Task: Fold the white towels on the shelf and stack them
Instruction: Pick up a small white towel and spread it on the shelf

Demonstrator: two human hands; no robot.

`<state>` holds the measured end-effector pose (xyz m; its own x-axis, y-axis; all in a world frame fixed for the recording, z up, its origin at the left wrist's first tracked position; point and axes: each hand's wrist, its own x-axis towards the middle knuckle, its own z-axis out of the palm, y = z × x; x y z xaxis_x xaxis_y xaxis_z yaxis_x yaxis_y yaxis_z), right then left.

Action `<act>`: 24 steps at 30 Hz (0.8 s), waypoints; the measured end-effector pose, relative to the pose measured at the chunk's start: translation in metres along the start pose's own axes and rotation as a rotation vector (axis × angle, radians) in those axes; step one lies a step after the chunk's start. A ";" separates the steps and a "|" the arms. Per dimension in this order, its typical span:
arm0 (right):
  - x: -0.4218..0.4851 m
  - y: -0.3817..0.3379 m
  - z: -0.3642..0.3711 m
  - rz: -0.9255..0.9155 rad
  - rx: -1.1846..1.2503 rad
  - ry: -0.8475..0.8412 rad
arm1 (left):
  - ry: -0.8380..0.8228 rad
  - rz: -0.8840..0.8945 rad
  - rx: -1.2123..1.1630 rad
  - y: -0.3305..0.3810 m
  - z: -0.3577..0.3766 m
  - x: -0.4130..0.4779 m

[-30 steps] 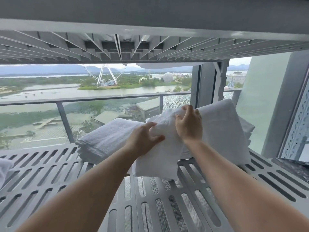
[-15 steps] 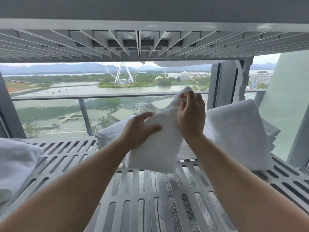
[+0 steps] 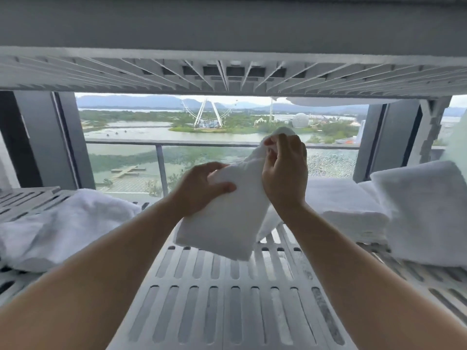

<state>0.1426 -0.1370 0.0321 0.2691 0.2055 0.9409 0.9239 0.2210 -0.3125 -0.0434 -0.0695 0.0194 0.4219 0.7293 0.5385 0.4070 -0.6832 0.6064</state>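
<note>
White towel hangs over the shelf, left hand gripping its side, right hand pinching its top corner; drawing them apart should straighten the edge.

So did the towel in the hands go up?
Yes, up: the held towel was below the balcony rail a second ago; its top now pokes above it.

Two forearms fill the lower left and lower right of the frame, bare along all their visible length; the left hand and right hand, near the centre, are likewise bare; both wrists are uncovered.
</note>
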 end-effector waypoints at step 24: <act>-0.084 -0.180 0.104 -0.108 -0.113 -0.242 | -0.137 0.024 0.301 -0.151 -0.167 -0.079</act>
<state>-0.0746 -0.0947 -0.0038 0.1071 0.4109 0.9054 0.9719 0.1489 -0.1825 -0.2740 -0.0179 -0.0169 0.5309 0.7152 0.4546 0.6084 -0.6951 0.3830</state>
